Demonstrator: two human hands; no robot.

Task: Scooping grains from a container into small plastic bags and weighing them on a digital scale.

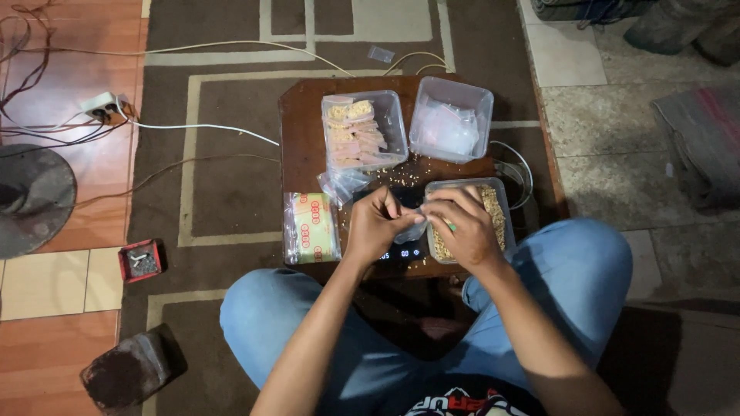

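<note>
Small clear plastic bag (pixel 411 231), thin and crinkled, pinched by both hands (pixel 420 223) beside a grain-filled tub (pixel 497 202).

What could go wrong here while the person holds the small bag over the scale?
1. The small plastic bag is pinched between the left hand and right hand; a slip could spill grains, as some already lie on the board.
2. The grain tub sits near the board's edge and might be knocked off.
</note>
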